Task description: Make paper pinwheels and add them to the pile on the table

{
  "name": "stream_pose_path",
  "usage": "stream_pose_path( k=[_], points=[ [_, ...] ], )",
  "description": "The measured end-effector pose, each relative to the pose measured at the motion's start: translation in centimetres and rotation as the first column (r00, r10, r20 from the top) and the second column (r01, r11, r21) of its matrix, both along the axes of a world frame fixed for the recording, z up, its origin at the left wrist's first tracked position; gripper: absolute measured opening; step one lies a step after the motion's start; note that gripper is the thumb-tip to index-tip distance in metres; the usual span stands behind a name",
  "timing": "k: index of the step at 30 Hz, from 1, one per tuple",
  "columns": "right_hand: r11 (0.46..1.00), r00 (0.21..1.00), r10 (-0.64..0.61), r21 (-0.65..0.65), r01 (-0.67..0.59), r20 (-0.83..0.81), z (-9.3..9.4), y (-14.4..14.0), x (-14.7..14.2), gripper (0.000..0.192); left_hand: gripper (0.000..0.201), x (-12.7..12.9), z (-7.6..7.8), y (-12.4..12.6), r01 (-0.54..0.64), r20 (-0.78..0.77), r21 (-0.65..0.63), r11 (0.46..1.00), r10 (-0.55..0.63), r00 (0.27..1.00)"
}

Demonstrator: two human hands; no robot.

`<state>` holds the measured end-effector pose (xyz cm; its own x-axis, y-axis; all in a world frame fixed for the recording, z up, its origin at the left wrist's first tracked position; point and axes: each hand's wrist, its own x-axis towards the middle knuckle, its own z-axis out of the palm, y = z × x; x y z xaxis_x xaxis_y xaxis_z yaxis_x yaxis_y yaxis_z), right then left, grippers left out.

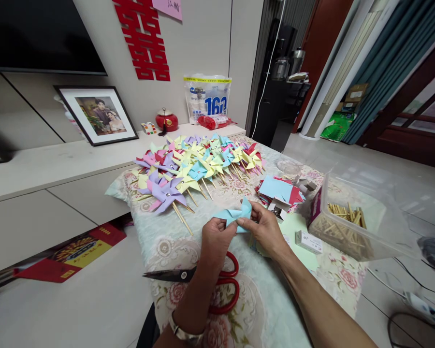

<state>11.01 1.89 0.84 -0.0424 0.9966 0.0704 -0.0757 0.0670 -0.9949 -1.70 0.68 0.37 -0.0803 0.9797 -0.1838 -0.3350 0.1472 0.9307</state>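
A: What's the surface like?

B: A small table [174, 251] under a pale floral cloth, with roses printed along the hem. It stands beside a long low cabinet [50, 169] against a light wall. On that cabinet lean a framed photograph [96, 115], a red lidded jar [166, 121] and a printed plastic bag [207, 99]. A red paper cutting [142, 38] hangs on the wall, and the dark edge of a screen [36, 36] sits top left.

A: And on the table?

B: At the far side, a heap of finished paper pinwheels [199, 166] in purple, yellow, blue, pink and green, each on a thin wooden stick. To the right lies a stack of cut paper squares [279, 191], blue on top and red beneath. Further right, a clear plastic box [348, 227] holds wooden sticks. Red-handled scissors [199, 278] lie closed near the front edge, partly under the left forearm.

A: What are the hands doing?

B: Both are clenched on a light blue paper piece [235, 215], held just above the cloth in the middle of the table. The left hand [215, 237] pinches its lower left part; the right hand [263, 227] pinches the right part with fingertips on top.

A: How does the paper look?

B: Partly folded, corners bent toward the centre, one pointed flap standing up at the right. A metal bracelet [184, 333] shows on the left wrist.
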Motion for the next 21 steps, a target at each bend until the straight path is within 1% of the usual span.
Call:
stream_pose_path(
  k=[3,7,10,13,16,19,21],
  points=[
    [1.000,1.000,0.013,-0.001,-0.013,0.004,0.1,0.0,0.0,0.028,0.013,0.0,0.1,-0.1,0.042,-0.003,0.015,0.999,-0.042,0.999],
    [1.000,1.000,0.016,-0.004,-0.016,0.002,0.1,0.0,0.2,0.025,0.013,0.0,0.1,-0.1,0.049,0.013,0.006,0.999,-0.049,0.999],
    [1.000,1.000,0.012,-0.012,-0.012,-0.012,0.2,0.0,0.3,0.028,0.017,0.1,-0.2,-0.1,0.048,0.060,0.013,0.999,-0.049,0.997],
    [0.999,0.999,0.014,-0.035,-0.015,-0.037,0.4,-0.1,0.3,0.033,0.029,0.2,-0.6,0.0,0.057,0.128,0.012,0.998,-0.058,0.990],
    [0.999,0.999,0.004,-0.038,-0.006,-0.047,0.4,-0.1,0.4,0.041,0.038,0.1,-0.9,0.1,0.116,0.146,0.026,0.993,-0.119,0.982],
    [0.999,0.999,0.029,-0.018,-0.030,-0.025,0.3,-0.1,0.6,0.047,0.034,-0.1,-0.9,0.3,0.142,0.160,0.072,0.987,-0.152,0.975],
    [0.999,0.998,0.024,0.023,-0.025,0.049,0.3,-0.2,0.8,0.045,0.029,-0.2,-1.1,0.4,0.122,0.182,0.101,0.987,-0.139,0.973]
  ],
)
